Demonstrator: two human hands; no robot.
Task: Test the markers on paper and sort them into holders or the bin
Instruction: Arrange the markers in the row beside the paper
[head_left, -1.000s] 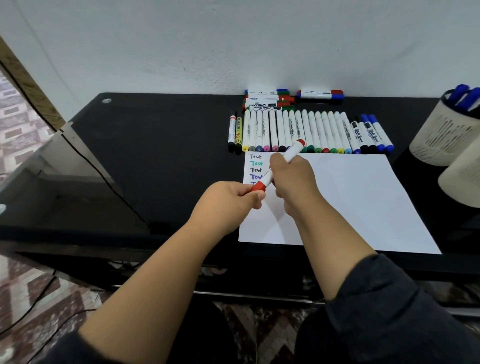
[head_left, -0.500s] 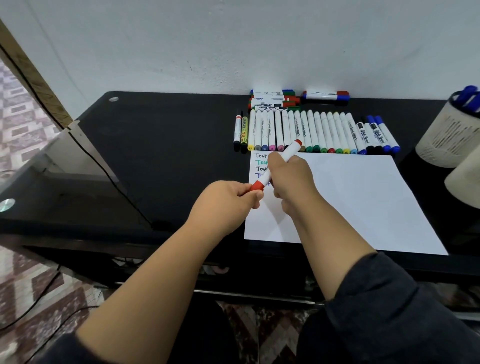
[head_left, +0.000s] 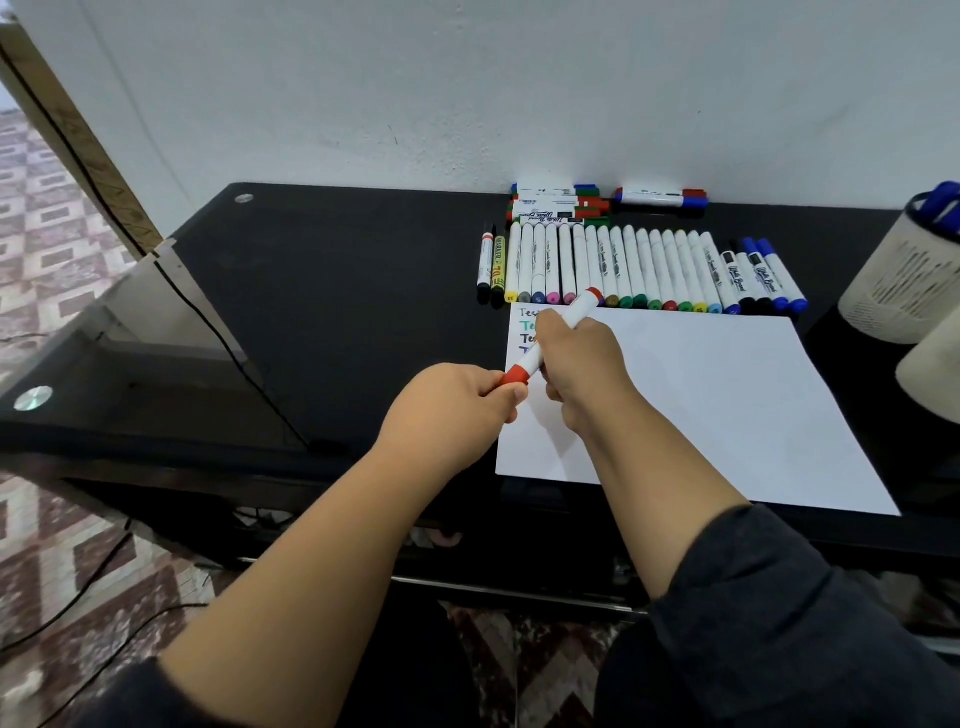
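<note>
Pinching red cap (head_left: 516, 375), left hand (head_left: 449, 410); right hand (head_left: 584, 364) grips marker (head_left: 563, 330), hiding paper's (head_left: 727, 395) words.

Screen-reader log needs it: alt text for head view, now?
Both hands hold a red-capped marker over white paper: right hand grips the barrel, left hand pinches the cap. A marker row lies behind on the black table.

Two bare forearms reach in from the bottom edge, each ending in a hand — the left hand (head_left: 457, 410) and the right hand (head_left: 584, 366). Dark grey, soft-looking sleeves are pushed up toward the elbows — the right sleeve (head_left: 779, 613) bunches in loose folds, while only a sliver of the left sleeve (head_left: 130, 691) shows.
</note>
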